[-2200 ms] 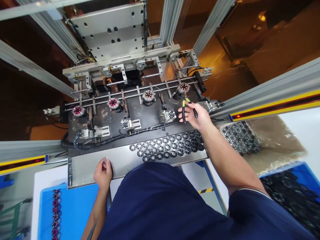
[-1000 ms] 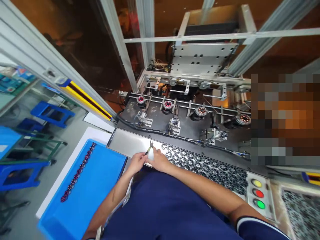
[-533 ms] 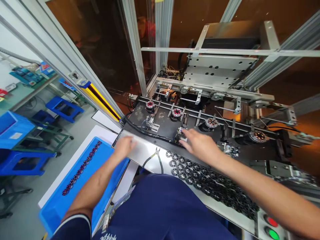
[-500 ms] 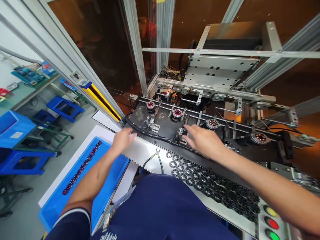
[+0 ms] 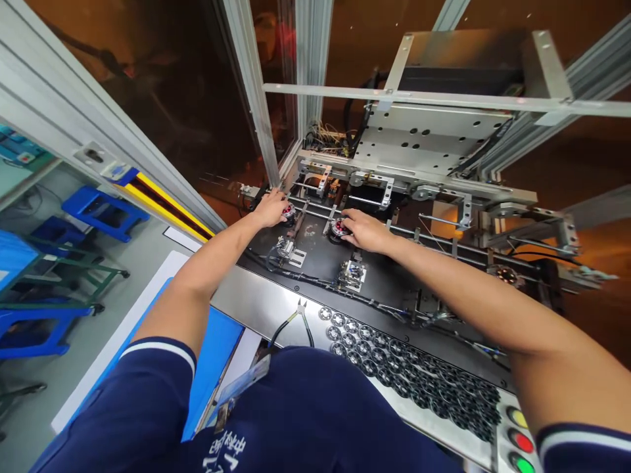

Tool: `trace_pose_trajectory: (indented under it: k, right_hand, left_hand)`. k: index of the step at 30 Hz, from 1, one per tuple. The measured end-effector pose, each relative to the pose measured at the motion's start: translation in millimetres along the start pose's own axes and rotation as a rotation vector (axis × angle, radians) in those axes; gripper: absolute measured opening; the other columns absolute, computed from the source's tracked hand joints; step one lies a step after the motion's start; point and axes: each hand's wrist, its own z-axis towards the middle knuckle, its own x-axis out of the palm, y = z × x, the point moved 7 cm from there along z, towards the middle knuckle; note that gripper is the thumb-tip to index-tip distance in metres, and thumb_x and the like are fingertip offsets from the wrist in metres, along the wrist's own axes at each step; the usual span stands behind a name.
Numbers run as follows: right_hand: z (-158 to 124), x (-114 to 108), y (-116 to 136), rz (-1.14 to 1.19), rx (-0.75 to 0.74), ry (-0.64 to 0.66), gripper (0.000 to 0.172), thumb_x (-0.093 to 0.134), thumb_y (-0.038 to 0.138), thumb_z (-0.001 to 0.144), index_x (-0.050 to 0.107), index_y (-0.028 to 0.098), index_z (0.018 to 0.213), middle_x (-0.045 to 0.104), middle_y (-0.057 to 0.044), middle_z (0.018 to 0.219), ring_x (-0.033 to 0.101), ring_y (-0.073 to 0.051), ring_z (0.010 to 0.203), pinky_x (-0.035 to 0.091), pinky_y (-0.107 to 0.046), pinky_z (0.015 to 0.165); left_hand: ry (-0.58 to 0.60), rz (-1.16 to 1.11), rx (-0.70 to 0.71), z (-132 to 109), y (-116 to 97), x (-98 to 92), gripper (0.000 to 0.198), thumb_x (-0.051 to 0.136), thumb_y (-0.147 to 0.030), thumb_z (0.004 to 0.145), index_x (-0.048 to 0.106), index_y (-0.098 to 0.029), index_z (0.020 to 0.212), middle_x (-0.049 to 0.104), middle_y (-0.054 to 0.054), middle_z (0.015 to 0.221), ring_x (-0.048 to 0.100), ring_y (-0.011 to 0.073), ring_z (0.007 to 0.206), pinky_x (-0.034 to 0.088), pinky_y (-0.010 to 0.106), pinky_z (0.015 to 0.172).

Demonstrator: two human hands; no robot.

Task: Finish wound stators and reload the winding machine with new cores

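Note:
My left hand [image 5: 271, 209] is at the far left fixture of the black machine bed, its fingers curled round a red-topped motor stator [image 5: 288, 211]. The fingers of my right hand [image 5: 365, 231] close round a second red motor stator [image 5: 338, 228], seated in the fixture to the right. My fingers partly hide both stators. A further stator with copper-coloured windings [image 5: 507, 274] sits at the right end of the row, beyond my right forearm.
Several black ring-shaped parts [image 5: 377, 355] lie in rows on the metal ledge, beside cutting pliers [image 5: 301, 307]. Small metal clamps [image 5: 351, 276] stand on the bed. Buttons [image 5: 521, 441] sit at lower right. A blue tray [image 5: 217, 341] is at left, partly behind my arm.
Both hands have reached forward to the machine fixtures and closed round the two red stators. My left hand has come from above the blue tray; the view has shifted slightly.

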Motion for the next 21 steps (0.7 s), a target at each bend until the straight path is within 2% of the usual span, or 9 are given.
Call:
trace_pose_trajectory:
  k: [7,10,13,17,21]
  right_hand:
    - [4,14,-5,0.093,0.008,0.044,0.028,0.06,0.024,0.09,0.069,0.009,0.112,0.058,-0.022,0.136,0.055,-0.034,0.13,0.049,-0.044,0.11]
    - [4,15,-4,0.117,0.021,0.05,0.027,0.059,0.022,0.09,0.068,0.007,0.11,0.056,-0.024,0.139,0.054,-0.033,0.132,0.047,-0.044,0.111]
    - [3,13,-4,0.139,0.043,0.041,0.027,0.06,0.021,0.089,0.066,0.007,0.111,0.053,-0.026,0.142,0.052,-0.036,0.133,0.047,-0.048,0.111]
    - [4,9,-6,0.182,0.055,0.032,0.023,0.065,0.021,0.085,0.068,0.009,0.105,0.055,-0.025,0.141,0.054,-0.036,0.132,0.048,-0.048,0.11]
    - [12,-2,-10,0.241,0.05,0.025,0.011,0.067,0.019,0.082,0.07,0.013,0.091,0.066,-0.019,0.125,0.062,-0.032,0.12,0.052,-0.043,0.105]
  left_hand:
    - [0.104,0.004,0.03,20,25,20.6,0.03,0.07,-0.03,0.083,0.073,-0.027,0.113,0.054,0.007,0.145,0.043,0.0298,0.136,0.038,0.046,0.111]
    - [0.149,0.002,0.04,30,31,23.4,0.029,0.072,-0.03,0.08,0.074,-0.03,0.109,0.061,0.002,0.138,0.047,0.0271,0.131,0.04,0.042,0.108]
    - [0.171,-0.001,0.056,38,34,22.5,0.03,0.073,-0.029,0.076,0.076,-0.028,0.105,0.065,0.002,0.134,0.05,0.0269,0.127,0.041,0.039,0.105]
    - [0.158,-0.015,0.083,42,34,20.5,0.028,0.074,-0.027,0.073,0.079,-0.024,0.1,0.068,0.005,0.129,0.056,0.0277,0.121,0.043,0.037,0.101]
    - [0.072,-0.048,0.114,43,33,17.7,0.023,0.074,-0.029,0.07,0.08,-0.023,0.091,0.075,0.004,0.11,0.063,0.0236,0.107,0.046,0.031,0.094]
